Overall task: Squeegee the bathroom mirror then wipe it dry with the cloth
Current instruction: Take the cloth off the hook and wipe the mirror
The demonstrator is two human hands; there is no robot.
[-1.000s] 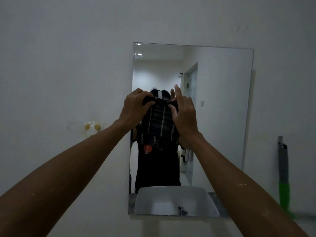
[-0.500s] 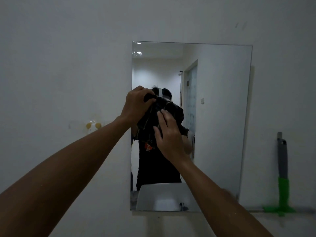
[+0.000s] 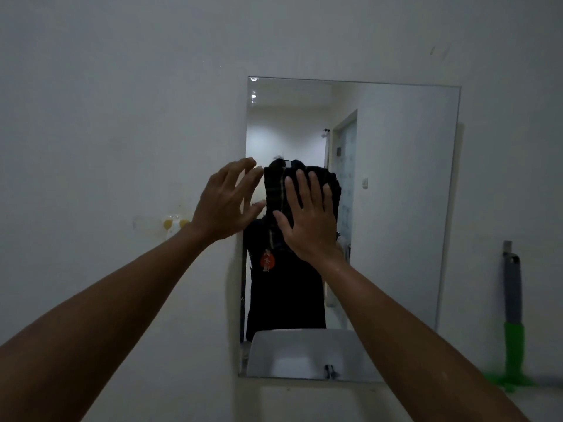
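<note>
A frameless rectangular mirror (image 3: 396, 208) hangs on the white wall. A dark checked cloth (image 3: 274, 190) lies folded against the left middle of the glass. My right hand (image 3: 307, 220) presses flat on it with fingers spread, holding it to the mirror. My left hand (image 3: 225, 202) hovers at the mirror's left edge, fingers apart, its fingertips just beside the cloth's left side and holding nothing. The squeegee (image 3: 513, 315), grey handle over a green head, stands upright against the wall at the far right, away from both hands.
A small wall hook with yellow spots (image 3: 173, 223) sits left of the mirror, behind my left wrist. The mirror's lower part reflects a white sink (image 3: 304, 354) and a person in dark clothes. A narrow ledge (image 3: 542, 385) runs under the squeegee.
The cloth, held bunched in both hands before, now lies flat on the glass under my right palm. My left hand has let go of it and opened.
</note>
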